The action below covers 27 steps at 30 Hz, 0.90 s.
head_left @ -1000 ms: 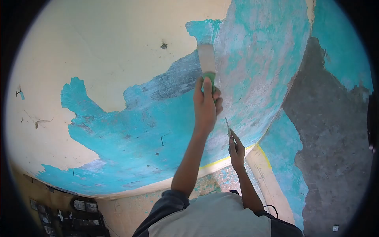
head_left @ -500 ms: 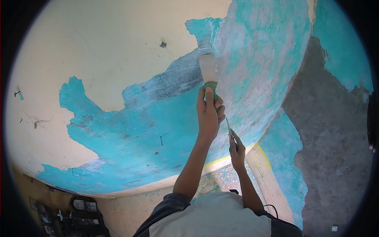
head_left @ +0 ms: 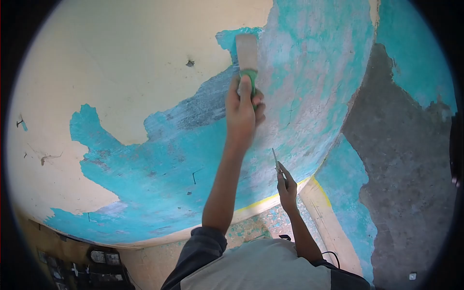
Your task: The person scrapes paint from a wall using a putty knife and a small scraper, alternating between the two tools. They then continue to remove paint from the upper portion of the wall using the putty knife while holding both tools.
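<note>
My left hand (head_left: 241, 108) is closed round the green handle of a putty knife (head_left: 247, 52), thumb along the handle. The wide blade points up and lies over the wall, its tip close to the ragged edge of the cream paint (head_left: 159, 53). Around the blade, blue and grey patches of bared wall (head_left: 145, 164) show. Lower down, my right hand (head_left: 287, 187) grips a slim tool with a thin pointed blade (head_left: 274, 155), which looks like a scraper seen edge-on. Its handle is mostly hidden by the fingers.
To the right, past the wall corner, a grey plaster patch (head_left: 401, 159) borders turquoise paint. Nails such as this one (head_left: 195, 177) stick out of the wall. Paint flakes lie on the floor (head_left: 285, 217) below. Dark objects (head_left: 104, 266) stand at the lower left.
My left hand has moved the putty knife up and slightly left, towards the upper edge of the cream paint. The right hand has shifted slightly left and down.
</note>
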### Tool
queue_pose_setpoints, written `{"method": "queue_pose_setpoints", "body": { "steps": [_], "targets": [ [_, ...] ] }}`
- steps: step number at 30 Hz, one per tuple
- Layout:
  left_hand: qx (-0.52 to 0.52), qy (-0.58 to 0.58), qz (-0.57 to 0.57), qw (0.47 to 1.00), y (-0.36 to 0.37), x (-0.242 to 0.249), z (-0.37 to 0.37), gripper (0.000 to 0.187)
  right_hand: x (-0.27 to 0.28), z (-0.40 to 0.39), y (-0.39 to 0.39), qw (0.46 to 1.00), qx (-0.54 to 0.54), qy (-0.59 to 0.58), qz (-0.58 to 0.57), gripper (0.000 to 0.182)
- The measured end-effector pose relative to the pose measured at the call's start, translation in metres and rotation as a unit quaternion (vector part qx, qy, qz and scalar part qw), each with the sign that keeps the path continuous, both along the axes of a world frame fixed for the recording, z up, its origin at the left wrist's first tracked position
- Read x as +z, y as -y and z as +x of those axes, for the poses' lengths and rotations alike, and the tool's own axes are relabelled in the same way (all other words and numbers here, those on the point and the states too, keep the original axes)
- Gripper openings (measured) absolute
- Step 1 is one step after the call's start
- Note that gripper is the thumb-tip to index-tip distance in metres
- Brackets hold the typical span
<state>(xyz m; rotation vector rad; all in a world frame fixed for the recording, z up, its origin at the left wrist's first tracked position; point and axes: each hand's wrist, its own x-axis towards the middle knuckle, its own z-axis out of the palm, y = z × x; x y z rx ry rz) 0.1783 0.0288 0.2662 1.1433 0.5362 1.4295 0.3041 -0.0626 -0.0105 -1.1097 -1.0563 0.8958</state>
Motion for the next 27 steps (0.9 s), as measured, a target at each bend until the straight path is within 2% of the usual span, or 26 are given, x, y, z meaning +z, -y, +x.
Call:
{"method": "queue_pose_setpoints", "body": {
  "steps": [2,8,10,14,15,17,20,23,25,27],
  "targets": [
    [0.017,-0.037,0.034,0.999,-0.006,0.022,0.0,0.028,0.007,0.003,0.003,1.0,-0.004,-0.001,-0.003,0.043],
    [-0.007,-0.018,0.018,1.0,0.002,-0.001,0.003,0.037,0.001,0.015,0.004,0.999,-0.038,0.004,0.001,0.043],
    [0.003,-0.02,-0.012,1.0,0.001,0.012,0.005,0.041,0.004,0.018,0.005,0.999,-0.048,0.007,0.0,0.043],
    [-0.061,-0.001,0.053,0.997,-0.005,0.041,-0.002,0.039,0.007,0.02,0.005,0.999,-0.044,-0.003,-0.001,0.043],
    [-0.062,-0.001,0.054,0.997,-0.002,0.038,0.001,0.039,0.006,0.02,0.005,0.999,-0.045,-0.004,0.003,0.043],
    [-0.027,0.003,-0.028,0.999,0.007,0.022,0.009,0.038,0.006,0.019,0.005,0.999,-0.045,-0.002,0.004,0.043],
    [-0.054,-0.007,-0.017,0.998,-0.002,-0.004,0.017,0.037,0.005,0.018,0.004,0.999,-0.045,0.005,0.01,0.043],
    [-0.048,-0.025,-0.006,0.999,-0.006,0.017,0.026,0.037,0.009,0.02,0.005,0.999,-0.044,0.017,0.01,0.043],
    [-0.074,-0.002,0.052,0.996,-0.017,0.033,0.031,0.036,0.011,0.021,0.006,0.999,-0.043,0.02,0.008,0.043],
    [-0.077,0.008,0.053,0.996,-0.016,0.033,0.038,0.035,0.014,0.022,0.007,0.999,-0.036,-0.003,-0.004,0.043]
  ]
}}
